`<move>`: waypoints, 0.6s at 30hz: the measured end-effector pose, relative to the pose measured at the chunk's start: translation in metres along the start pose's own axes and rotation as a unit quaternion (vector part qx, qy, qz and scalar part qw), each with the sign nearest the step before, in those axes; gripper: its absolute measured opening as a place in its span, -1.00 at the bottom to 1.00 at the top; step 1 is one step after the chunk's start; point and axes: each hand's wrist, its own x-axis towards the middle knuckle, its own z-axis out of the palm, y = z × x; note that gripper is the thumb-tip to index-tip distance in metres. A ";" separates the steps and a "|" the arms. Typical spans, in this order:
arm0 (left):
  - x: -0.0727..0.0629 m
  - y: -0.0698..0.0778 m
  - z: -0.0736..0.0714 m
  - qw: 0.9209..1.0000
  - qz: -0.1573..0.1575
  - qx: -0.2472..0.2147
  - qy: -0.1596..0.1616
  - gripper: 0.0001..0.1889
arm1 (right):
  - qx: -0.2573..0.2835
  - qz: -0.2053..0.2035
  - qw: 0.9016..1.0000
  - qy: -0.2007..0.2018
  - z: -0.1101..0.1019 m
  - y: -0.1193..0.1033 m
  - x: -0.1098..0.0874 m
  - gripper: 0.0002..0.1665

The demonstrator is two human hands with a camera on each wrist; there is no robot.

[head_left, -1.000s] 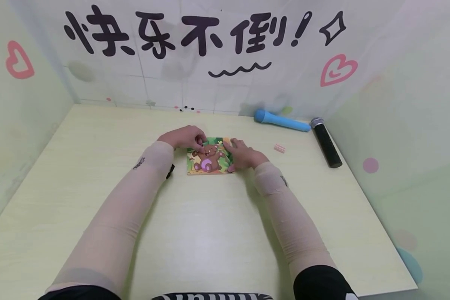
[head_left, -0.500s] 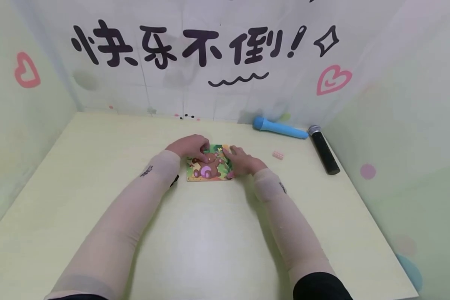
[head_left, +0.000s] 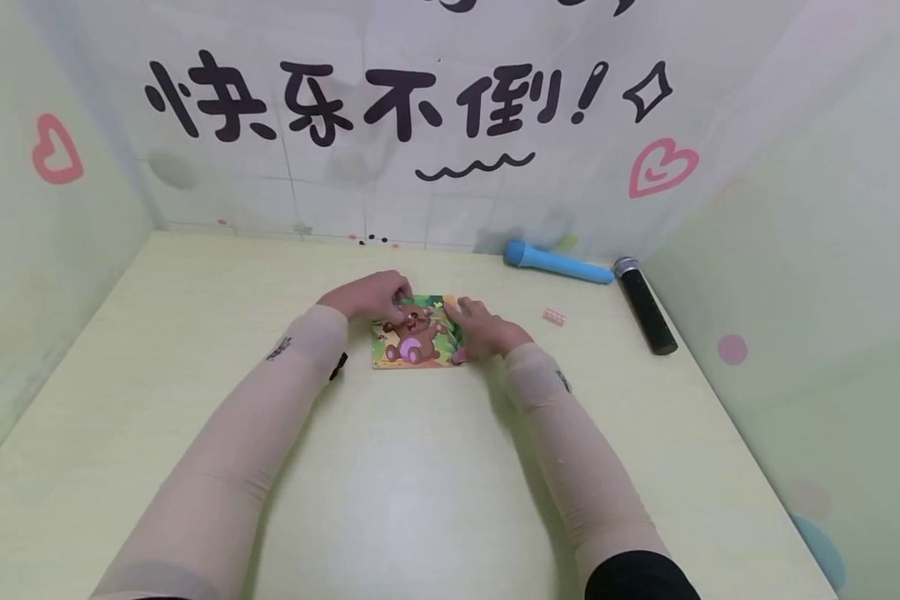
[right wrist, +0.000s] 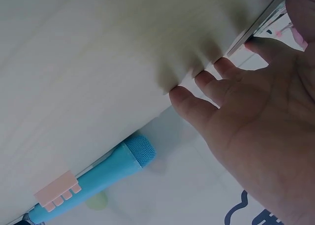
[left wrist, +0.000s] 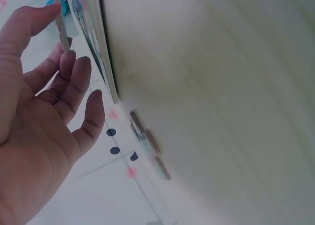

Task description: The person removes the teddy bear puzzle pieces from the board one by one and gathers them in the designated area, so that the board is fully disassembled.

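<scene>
A square jigsaw puzzle (head_left: 416, 348) with a brown bear picture lies flat on the table, between both hands. My left hand (head_left: 367, 294) is over its upper left corner. In the left wrist view, that hand pinches a thin puzzle piece (left wrist: 62, 32), seen edge-on, between thumb and fingertips. What is printed on the piece cannot be made out. My right hand (head_left: 486, 327) rests against the puzzle's right edge, its fingers spread. In the right wrist view its fingertips (right wrist: 181, 93) touch the tabletop; the thumb lies by the board.
A blue microphone (head_left: 558, 263) and a black microphone (head_left: 647, 307) lie at the back right. Nearer the puzzle is a small pink toothed block (head_left: 554, 317). In the left wrist view, several small flat things (left wrist: 143, 136) lie on the table. A printed cloth wall (head_left: 390, 192) stands behind.
Over the last half second my left hand has drawn back leftward, uncovering the bear's face. My right hand stays at the puzzle's right edge. The head view has tilted upward.
</scene>
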 end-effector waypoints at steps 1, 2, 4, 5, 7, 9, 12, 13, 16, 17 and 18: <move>-0.001 -0.001 -0.001 1.000 -0.001 0.000 0.002 -0.53 | -0.002 -0.001 1.000 0.000 0.000 0.000 0.000 0.14; -0.003 -0.002 -0.003 1.000 0.000 0.001 0.003 -0.52 | -0.002 -0.001 1.000 0.000 0.000 0.001 0.000 0.14; -0.006 -0.004 -0.007 1.000 0.001 0.004 0.009 -0.52 | -0.005 -0.004 1.000 0.002 0.000 0.001 0.000 0.15; -0.008 -0.005 -0.009 1.000 0.002 0.006 0.011 -0.52 | -0.006 -0.006 1.000 0.003 -0.001 0.000 0.000 0.15; -0.011 -0.008 -0.013 1.000 0.005 0.009 0.018 -0.51 | -0.010 -0.009 1.000 0.006 -0.002 0.000 -0.001 0.15; -0.014 -0.012 -0.016 1.000 0.008 0.013 0.021 -0.50 | -0.012 -0.011 1.000 0.006 -0.002 -0.001 -0.002 0.15; -0.020 -0.018 -0.020 1.000 0.004 0.010 0.024 -0.48 | -0.008 -0.010 1.000 0.006 -0.002 -0.001 -0.003 0.15; -0.022 -0.021 -0.022 1.000 0.005 0.008 0.025 -0.48 | -0.007 -0.010 1.000 0.006 -0.002 -0.001 -0.003 0.15; -0.029 -0.027 -0.028 1.000 -0.001 0.004 0.028 -0.47 | -0.005 -0.007 1.000 0.005 -0.001 -0.002 -0.003 0.14; -0.032 -0.028 -0.029 1.000 -0.001 0.003 0.029 -0.47 | -0.004 -0.005 1.000 0.004 -0.001 -0.002 -0.003 0.14; -0.035 -0.030 -0.031 0.999 -0.002 0.004 0.032 -0.48 | -0.003 -0.005 1.000 0.003 -0.002 -0.002 -0.003 0.14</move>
